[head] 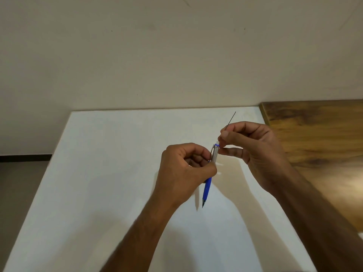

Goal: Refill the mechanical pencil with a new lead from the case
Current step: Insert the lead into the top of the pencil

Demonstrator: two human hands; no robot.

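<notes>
A: Any brand or lettering on the mechanical pencil (208, 179)?

B: None that can be read; the barrel is too small and partly covered. It has a blue grip section, a silver upper barrel with a metal clip, and a blue ring under a white top end.

A: Which way does it point?

B: Its long axis runs nearly upright, leaning slightly right at the top. The dark tip points down and toward the near side, over the white table (98, 173); the top end points up and away.

A: Who holds it?

B: The left hand (183, 169) grips it around the middle, fingers curled round the barrel, above the table's centre.

A: And the other hand?

B: The right hand (253, 152) pinches a thin dark lead (231, 119) between thumb and forefinger, right at the pencil's top end. The lead slants up and to the right above the fingertips. Whether its lower end has entered the barrel, I cannot tell.

A: Anything else?

B: A wooden surface (314, 134) lies to the right, touching the table's edge.
</notes>
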